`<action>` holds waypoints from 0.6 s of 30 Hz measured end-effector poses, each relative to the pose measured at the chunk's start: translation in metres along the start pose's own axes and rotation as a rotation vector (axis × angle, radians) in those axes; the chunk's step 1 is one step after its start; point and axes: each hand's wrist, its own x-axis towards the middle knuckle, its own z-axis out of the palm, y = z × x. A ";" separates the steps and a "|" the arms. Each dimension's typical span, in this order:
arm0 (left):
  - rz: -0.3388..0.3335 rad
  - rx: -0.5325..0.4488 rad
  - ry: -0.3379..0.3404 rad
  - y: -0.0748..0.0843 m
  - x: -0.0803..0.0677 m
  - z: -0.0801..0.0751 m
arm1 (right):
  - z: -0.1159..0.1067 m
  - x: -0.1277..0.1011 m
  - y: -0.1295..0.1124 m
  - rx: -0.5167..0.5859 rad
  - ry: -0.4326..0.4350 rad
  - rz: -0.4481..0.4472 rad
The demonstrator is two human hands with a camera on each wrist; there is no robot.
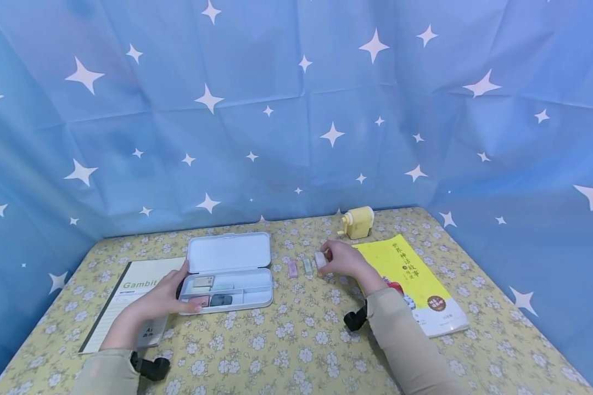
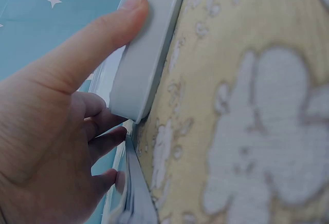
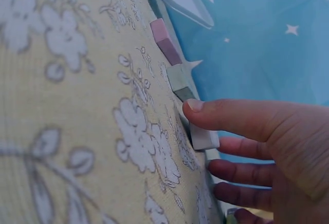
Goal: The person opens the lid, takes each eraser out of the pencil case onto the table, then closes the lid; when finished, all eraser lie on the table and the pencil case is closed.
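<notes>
A white pencil case (image 1: 229, 253) lies with its lid raised; several erasers sit in its divided tray, among them a pink eraser (image 1: 199, 300) and a dark eraser (image 1: 221, 299). My left hand (image 1: 160, 299) holds the left end of the case, thumb on its front wall and fingers bent around the side. To the right of the case, my right hand (image 1: 348, 260) pinches a white eraser (image 3: 204, 137) between thumb and fingers, close over the cloth. Beside it, a pale green eraser (image 1: 307, 267) and a pinkish-purple eraser (image 1: 292, 269) stand in a row.
A notebook (image 1: 106, 315) lies at the left, partly under my left hand. On the right is a yellow book (image 1: 415, 263), overlapped by my right forearm. A yellow pencil sharpener (image 1: 359, 223) stands at the back edge of the flowered tablecloth (image 1: 257, 351), before a blue starred curtain.
</notes>
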 end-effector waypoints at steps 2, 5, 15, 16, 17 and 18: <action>-0.002 0.001 0.001 0.001 0.000 0.000 | 0.000 0.000 0.001 -0.008 0.000 0.000; -0.004 -0.002 -0.001 0.003 -0.001 -0.001 | 0.001 0.000 0.002 -0.022 0.001 -0.001; -0.025 -0.029 -0.008 0.004 -0.001 -0.001 | -0.001 0.001 0.001 -0.018 -0.011 0.001; -0.027 -0.028 -0.008 0.004 -0.001 -0.001 | -0.001 0.001 0.001 -0.014 -0.014 0.003; -0.028 -0.027 -0.007 0.004 -0.001 -0.001 | -0.002 0.000 0.001 -0.007 -0.019 0.003; -0.028 -0.030 -0.010 0.003 -0.001 0.000 | -0.003 0.000 0.000 -0.002 -0.026 0.004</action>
